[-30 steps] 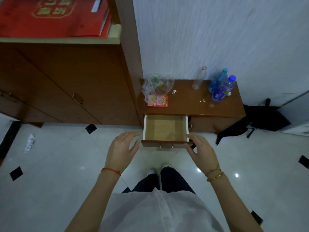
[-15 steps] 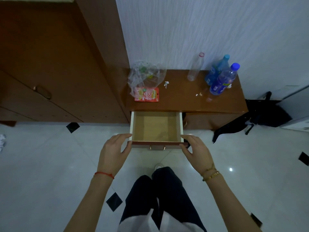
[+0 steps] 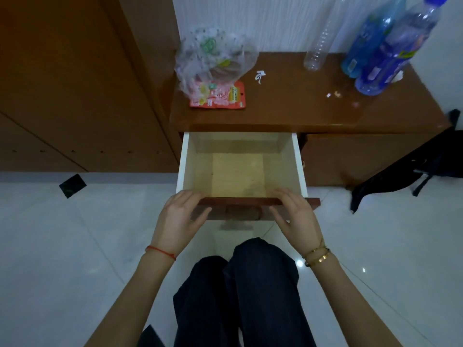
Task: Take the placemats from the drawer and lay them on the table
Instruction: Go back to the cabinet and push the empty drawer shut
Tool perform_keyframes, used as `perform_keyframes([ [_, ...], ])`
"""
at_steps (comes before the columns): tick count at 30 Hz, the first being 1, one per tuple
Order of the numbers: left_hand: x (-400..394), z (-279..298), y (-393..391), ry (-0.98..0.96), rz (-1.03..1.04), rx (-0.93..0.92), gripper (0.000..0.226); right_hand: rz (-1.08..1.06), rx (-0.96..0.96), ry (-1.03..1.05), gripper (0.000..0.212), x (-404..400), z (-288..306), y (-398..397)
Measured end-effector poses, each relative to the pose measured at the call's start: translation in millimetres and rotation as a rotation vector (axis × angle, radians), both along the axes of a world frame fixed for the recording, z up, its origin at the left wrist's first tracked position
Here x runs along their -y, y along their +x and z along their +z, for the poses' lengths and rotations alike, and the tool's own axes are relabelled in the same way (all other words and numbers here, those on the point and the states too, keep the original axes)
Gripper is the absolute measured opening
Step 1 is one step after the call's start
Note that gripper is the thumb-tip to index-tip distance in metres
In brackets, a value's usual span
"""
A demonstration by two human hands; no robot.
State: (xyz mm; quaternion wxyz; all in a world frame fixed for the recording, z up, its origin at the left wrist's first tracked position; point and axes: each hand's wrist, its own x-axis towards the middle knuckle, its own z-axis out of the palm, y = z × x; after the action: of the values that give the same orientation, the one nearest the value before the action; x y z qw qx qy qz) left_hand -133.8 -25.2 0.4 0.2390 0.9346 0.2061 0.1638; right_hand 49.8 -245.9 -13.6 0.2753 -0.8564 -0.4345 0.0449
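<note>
Left grip (image 3: 178, 220) and right grip (image 3: 298, 218) clamped on drawer front (image 3: 246, 202): fingers curled over top edge, thumbs on face. Pale yellow placemat (image 3: 238, 175) flat inside open drawer (image 3: 298, 166), just beyond both grips.

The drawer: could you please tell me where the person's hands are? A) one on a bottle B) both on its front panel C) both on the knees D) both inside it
B: the left hand and the right hand each hold the open drawer by its front panel, fingers over the top edge.
</note>
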Motion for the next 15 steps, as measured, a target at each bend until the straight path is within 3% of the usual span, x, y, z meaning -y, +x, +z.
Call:
perform_keyframes([
  [6, -2.5, -53.9, 12.4, 0.059, -0.027, 0.083, 0.027, -0.044, 0.151, 0.149, 0.024, -4.9, -50.1, 5.0],
  [15, -17.0, -67.2, 37.8, 0.094, -0.001, 0.19, 0.025, -0.088, 0.2, 0.223, 0.019, -22.9, -55.9, 23.5],
])
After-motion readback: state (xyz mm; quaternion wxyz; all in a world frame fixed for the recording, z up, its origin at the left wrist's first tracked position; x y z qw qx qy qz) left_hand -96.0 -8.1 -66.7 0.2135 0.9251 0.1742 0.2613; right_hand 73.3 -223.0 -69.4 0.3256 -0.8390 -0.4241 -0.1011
